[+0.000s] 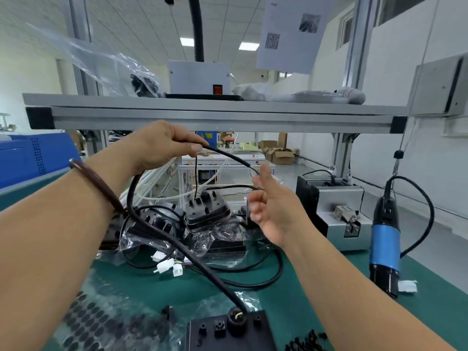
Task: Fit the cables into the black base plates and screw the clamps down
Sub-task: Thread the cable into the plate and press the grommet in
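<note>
My left hand (pixel 162 145) pinches the cable (pixel 228 158). My right hand (pixel 274 211) is open. A hard tug could pull the cable from the base plate (pixel 263 333).

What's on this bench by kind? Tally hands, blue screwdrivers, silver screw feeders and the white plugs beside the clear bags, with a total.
Hands: 2 (left hand pinching the black cable, right hand open)
Blue screwdriver: 1
Silver screw feeder: 1
White plugs: 3
Total: 7

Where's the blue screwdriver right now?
Head view, far right: the blue screwdriver is upright over the green mat, just right of the grey feeder box.
</note>
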{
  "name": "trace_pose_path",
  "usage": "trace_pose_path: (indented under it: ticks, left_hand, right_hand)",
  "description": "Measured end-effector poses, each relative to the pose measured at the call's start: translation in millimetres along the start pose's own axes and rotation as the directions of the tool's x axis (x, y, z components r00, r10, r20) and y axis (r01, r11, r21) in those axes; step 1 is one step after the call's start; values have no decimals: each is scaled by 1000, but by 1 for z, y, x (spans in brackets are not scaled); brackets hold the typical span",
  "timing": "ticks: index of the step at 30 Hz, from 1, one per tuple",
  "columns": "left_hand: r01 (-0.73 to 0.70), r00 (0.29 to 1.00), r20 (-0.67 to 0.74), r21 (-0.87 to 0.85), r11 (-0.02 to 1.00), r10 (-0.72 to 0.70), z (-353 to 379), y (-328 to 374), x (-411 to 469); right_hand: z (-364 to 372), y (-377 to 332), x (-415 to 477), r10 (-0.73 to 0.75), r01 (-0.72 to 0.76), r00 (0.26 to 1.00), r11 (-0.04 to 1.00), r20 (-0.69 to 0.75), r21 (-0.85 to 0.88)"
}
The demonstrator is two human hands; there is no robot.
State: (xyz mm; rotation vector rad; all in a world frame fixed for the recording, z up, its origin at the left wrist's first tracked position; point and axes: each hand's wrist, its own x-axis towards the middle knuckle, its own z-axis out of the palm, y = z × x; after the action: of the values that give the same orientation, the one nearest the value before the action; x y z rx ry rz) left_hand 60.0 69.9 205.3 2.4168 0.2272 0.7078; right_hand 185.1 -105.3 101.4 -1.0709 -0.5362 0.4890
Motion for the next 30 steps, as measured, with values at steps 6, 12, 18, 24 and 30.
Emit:
trace_pose_path:
  ticks: [6, 12, 18, 24, 30]
  left_hand:
    - [-95, 994, -34, 106, 990, 100, 1, 2, -2]
    - [-118, 992, 13, 399, 909, 123, -1, 7, 4]
    - [-228, 972, 62, 485, 844, 226, 5, 3, 8]
    - [-154, 986, 26, 510, 846, 164, 11, -11, 1]
    - [-382, 922, 78, 353, 854, 380, 32, 24, -70]
  right_hand:
    - [1, -3, 20, 167, -142, 986, 798, 11, 585]
    - [-4, -20, 33, 131, -17, 976, 842, -173, 539]
    - [-30, -31, 41, 109, 94, 922, 868, -371, 488]
    - [-37, -4, 34, 179, 15, 921, 871, -346, 491]
    - [-40, 30, 20, 258, -140, 917, 921, -303, 363]
